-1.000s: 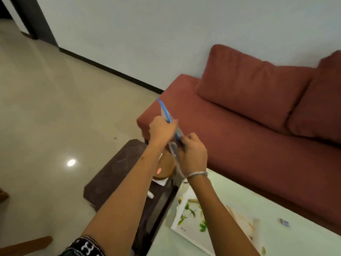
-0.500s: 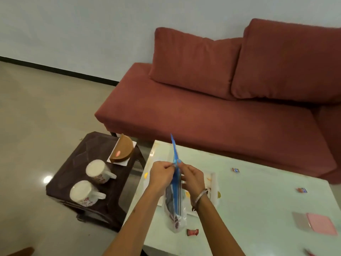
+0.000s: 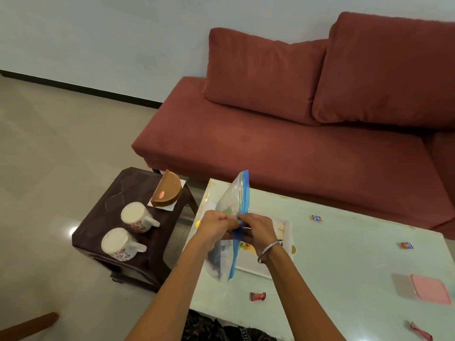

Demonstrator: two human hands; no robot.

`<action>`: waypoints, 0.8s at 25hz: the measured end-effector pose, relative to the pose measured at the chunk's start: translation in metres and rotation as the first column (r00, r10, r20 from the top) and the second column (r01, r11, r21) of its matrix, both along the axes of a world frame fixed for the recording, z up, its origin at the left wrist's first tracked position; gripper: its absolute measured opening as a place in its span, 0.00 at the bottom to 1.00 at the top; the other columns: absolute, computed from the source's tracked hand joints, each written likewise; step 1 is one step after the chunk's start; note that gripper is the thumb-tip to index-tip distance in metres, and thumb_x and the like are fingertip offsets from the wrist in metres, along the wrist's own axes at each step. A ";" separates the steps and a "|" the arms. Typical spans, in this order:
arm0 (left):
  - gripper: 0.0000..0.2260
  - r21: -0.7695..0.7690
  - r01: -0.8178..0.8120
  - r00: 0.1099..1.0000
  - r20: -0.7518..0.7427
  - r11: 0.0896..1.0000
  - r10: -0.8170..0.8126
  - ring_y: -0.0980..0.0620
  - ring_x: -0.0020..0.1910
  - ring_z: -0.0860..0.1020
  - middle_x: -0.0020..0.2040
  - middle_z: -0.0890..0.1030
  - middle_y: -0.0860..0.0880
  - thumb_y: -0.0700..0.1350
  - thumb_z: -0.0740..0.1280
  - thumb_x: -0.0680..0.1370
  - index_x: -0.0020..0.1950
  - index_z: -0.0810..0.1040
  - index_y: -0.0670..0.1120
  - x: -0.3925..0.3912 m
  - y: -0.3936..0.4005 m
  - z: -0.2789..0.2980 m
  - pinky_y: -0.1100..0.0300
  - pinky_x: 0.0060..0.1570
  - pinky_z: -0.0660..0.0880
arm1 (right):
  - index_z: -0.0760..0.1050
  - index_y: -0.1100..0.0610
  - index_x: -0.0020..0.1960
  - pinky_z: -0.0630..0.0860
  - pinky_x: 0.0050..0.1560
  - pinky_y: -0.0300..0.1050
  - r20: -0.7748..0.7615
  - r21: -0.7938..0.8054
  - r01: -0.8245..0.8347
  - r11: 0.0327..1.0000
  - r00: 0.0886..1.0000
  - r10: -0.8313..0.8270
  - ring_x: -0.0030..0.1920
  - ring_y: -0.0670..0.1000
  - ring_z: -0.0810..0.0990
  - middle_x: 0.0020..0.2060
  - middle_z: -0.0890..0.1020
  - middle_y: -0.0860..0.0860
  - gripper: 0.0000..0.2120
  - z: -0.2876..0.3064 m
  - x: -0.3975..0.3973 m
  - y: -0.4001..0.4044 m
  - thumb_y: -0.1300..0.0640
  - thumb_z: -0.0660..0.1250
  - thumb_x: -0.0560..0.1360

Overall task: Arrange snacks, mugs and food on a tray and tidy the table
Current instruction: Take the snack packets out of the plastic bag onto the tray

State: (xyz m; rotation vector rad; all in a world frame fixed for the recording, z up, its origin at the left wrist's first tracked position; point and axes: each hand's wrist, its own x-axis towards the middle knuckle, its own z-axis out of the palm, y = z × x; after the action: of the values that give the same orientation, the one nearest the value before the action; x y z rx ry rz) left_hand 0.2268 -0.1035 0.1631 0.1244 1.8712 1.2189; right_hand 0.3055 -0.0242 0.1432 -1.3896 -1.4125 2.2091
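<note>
Left hand (image 3: pixel 216 223) and right hand (image 3: pixel 258 228) both pinch the blue zip edge of a clear bag (image 3: pixel 230 200), held upright above the white tray (image 3: pixel 286 230) on the table (image 3: pixel 344 254).

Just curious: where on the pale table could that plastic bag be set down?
Bare table lies between the tray, blue candy and pink lid. The stool is crowded with two mugs.

Tray (image 3: pixel 286 226) mostly hidden behind hands and bag (image 3: pixel 231 200); bag contents blurred; pink wrapper (image 3: pixel 421 333) cut by bottom edge.
</note>
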 end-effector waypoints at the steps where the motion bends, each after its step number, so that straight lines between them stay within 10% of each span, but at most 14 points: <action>1: 0.11 -0.002 0.002 0.999 0.032 1.000 -0.002 0.45 0.46 0.82 0.48 0.81 0.44 0.45 0.72 0.71 0.50 0.79 0.42 -0.002 -0.001 0.000 0.49 0.52 0.79 | 0.77 0.65 0.52 0.82 0.47 0.53 -0.002 -0.039 0.017 0.999 1.000 -0.017 0.45 0.60 0.83 0.46 0.82 0.61 0.10 0.000 -0.001 0.001 0.59 0.63 0.76; 7: 0.10 -0.037 -0.007 0.962 -0.274 0.999 -0.003 0.51 0.41 0.79 0.42 0.79 0.47 0.49 0.63 0.77 0.46 0.75 0.41 0.009 0.004 -0.007 0.58 0.47 0.79 | 0.80 0.62 0.41 0.80 0.31 0.40 0.054 0.233 -0.074 0.970 0.997 0.063 0.32 0.51 0.83 0.34 0.83 0.55 0.11 0.001 -0.006 -0.004 0.62 0.60 0.76; 11: 0.15 -0.253 0.011 0.835 -0.531 0.967 -0.148 0.54 0.37 0.72 0.40 0.77 0.46 0.55 0.56 0.79 0.45 0.71 0.43 0.018 0.011 -0.012 0.64 0.37 0.69 | 0.81 0.63 0.41 0.74 0.38 0.41 0.288 0.637 -0.281 0.718 0.950 0.116 0.34 0.51 0.76 0.35 0.83 0.57 0.11 -0.004 -0.010 -0.014 0.62 0.61 0.76; 20: 0.11 -0.181 0.059 0.870 -0.472 0.982 -0.139 0.54 0.42 0.76 0.44 0.77 0.47 0.49 0.54 0.81 0.49 0.72 0.44 0.027 0.009 -0.040 0.63 0.44 0.74 | 0.80 0.61 0.39 0.74 0.37 0.41 0.350 0.603 -0.329 0.727 0.928 0.130 0.33 0.51 0.75 0.35 0.82 0.58 0.14 -0.012 0.004 -0.012 0.55 0.62 0.77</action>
State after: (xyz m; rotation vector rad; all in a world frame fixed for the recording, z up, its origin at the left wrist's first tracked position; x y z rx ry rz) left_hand 0.2535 -0.0940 0.1231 0.4698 2.3558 1.0192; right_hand 0.3094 -0.0360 0.1309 -1.3298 -2.2836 1.3750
